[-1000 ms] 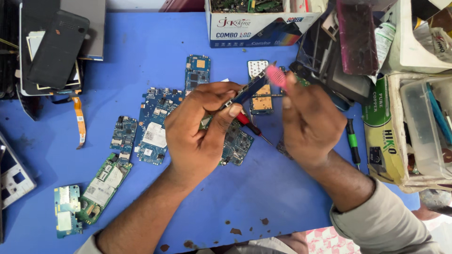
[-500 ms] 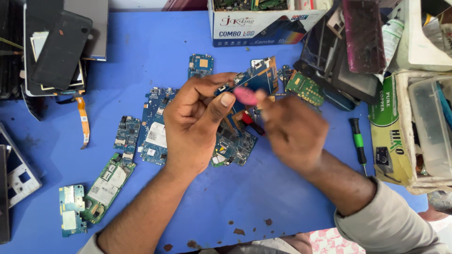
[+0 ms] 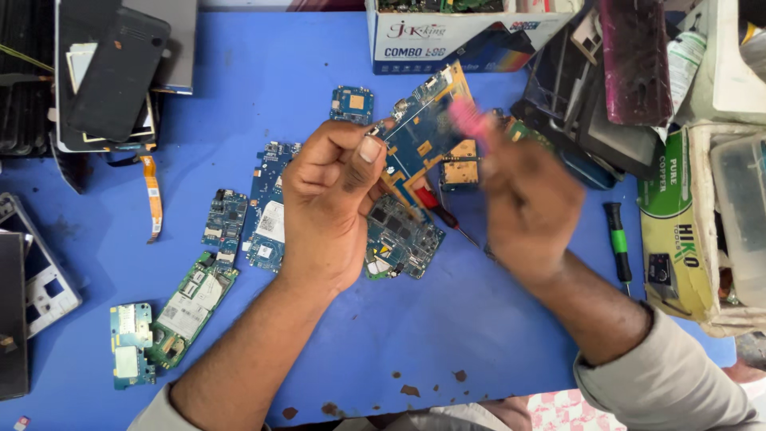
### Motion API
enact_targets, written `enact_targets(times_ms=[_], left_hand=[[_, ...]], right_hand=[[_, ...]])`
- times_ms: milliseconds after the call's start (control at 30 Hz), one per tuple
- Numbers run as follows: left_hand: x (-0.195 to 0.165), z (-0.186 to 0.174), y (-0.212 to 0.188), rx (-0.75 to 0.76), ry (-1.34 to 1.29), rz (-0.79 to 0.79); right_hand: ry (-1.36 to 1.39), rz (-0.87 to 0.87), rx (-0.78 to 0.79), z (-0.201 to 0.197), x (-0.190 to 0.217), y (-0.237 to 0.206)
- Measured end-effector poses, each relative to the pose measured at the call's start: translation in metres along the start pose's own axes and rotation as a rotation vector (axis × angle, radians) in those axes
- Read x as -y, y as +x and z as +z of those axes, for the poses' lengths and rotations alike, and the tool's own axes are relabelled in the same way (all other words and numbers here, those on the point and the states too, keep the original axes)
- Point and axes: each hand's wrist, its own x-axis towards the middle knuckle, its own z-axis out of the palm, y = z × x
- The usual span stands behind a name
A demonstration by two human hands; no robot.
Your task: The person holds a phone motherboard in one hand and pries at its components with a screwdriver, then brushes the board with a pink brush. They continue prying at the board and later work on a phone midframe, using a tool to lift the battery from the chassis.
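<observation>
Left hand (image 3: 331, 203) pinches a blue circuit board (image 3: 423, 132) by its edge, thumb and forefinger closed, raised above the blue table (image 3: 239, 104). Right hand (image 3: 531, 203), motion-blurred, is closed around a pink-handled tool (image 3: 469, 120) set against the board's upper edge. Under the hands: a dark circuit board (image 3: 399, 239) and a red-handled screwdriver (image 3: 435, 206). Top centre: a white rectangular carton (image 3: 447, 44) with a blue-and-multicolour front. Right edge: a green-and-white printed package (image 3: 670, 231); a green-handled screwdriver (image 3: 618, 243) lies just beside it.
</observation>
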Motion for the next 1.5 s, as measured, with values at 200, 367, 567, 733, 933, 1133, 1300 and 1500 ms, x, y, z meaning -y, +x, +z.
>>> enact_targets(times_ms=[200, 367, 567, 733, 933, 1133, 1300, 1500], left_hand=[[-0.004, 0.005, 0.004, -0.057, -0.039, -0.037], [-0.001, 0.003, 0.003, -0.031, -0.047, 0.003], [0.002, -0.004, 0.007, -0.061, -0.06, -0.02], [0.002, -0.009, 0.01, -0.03, -0.064, 0.0], [0.001, -0.009, 0.009, -0.032, -0.019, -0.011], [-0.005, -0.006, 0.012, -0.046, -0.049, -0.011], [-0.004, -0.005, 0.011, -0.04, -0.008, 0.004], [-0.004, -0.003, 0.011, -0.111, 0.047, 0.008]], right_hand=[[-0.002, -0.055, -0.006, 0.004, 0.009, 0.008], [-0.036, 0.011, 0.035, 0.003, 0.013, 0.009], [-0.035, 0.087, 0.04, 0.002, 0.009, 0.0], [-0.087, -0.023, 0.095, 0.005, 0.005, -0.003], [0.005, 0.105, 0.046, -0.001, 0.009, 0.006], [-0.013, 0.104, 0.096, 0.005, 0.012, 0.005], [-0.013, 0.141, -0.008, 0.002, 0.0, 0.002], [-0.06, 0.119, 0.087, 0.002, -0.001, -0.003]])
